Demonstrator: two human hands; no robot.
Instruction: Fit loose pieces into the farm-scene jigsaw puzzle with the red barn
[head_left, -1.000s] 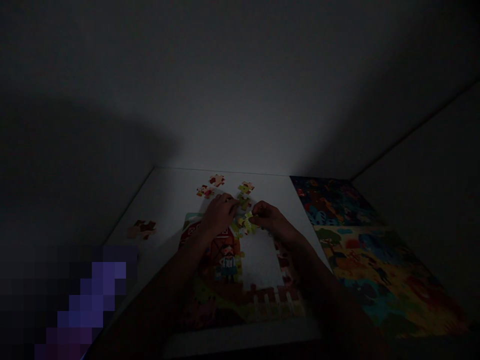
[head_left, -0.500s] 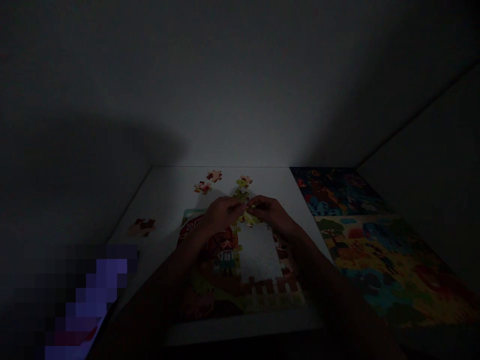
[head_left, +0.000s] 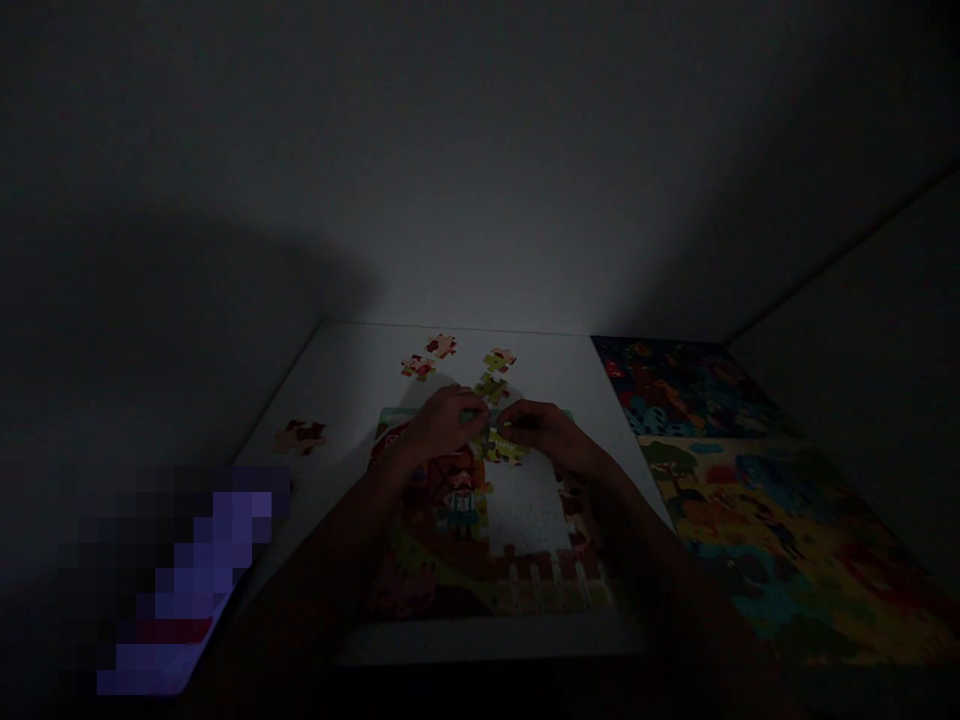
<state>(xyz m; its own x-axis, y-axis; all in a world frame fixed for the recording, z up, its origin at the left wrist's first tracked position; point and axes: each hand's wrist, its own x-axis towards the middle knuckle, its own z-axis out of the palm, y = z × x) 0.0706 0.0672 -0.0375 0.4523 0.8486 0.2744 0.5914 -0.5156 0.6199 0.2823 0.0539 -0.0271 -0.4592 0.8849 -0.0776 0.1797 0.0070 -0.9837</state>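
A farm-picture jigsaw puzzle (head_left: 461,500), partly put together, lies on the white table, with a bare gap inside its frame of pieces. Over its upper edge my left hand (head_left: 450,418) is closed in a pinch; what is between its fingertips is too dark to make out. Close beside it, my right hand (head_left: 547,432) is closed too, with a small yellow-green bit of a puzzle piece showing at its fingertips. Just below the hands lies a yellow-green section (head_left: 504,450) of the puzzle. A loose green piece (head_left: 492,388) lies right beyond the fingers.
Farther back on the white table (head_left: 360,365) are more loose pieces (head_left: 418,367), and a brown-and-pink one (head_left: 300,436) lies at the left. Two finished colourful puzzles (head_left: 750,520) cover the right side. A blurred purple patch (head_left: 217,560) is at lower left. Walls (head_left: 480,200) surround the table.
The view has shifted slightly, so the table sits a little farther right. Both hands stay pinched close together over the puzzle's upper edge, with only a small movement of the fingers.
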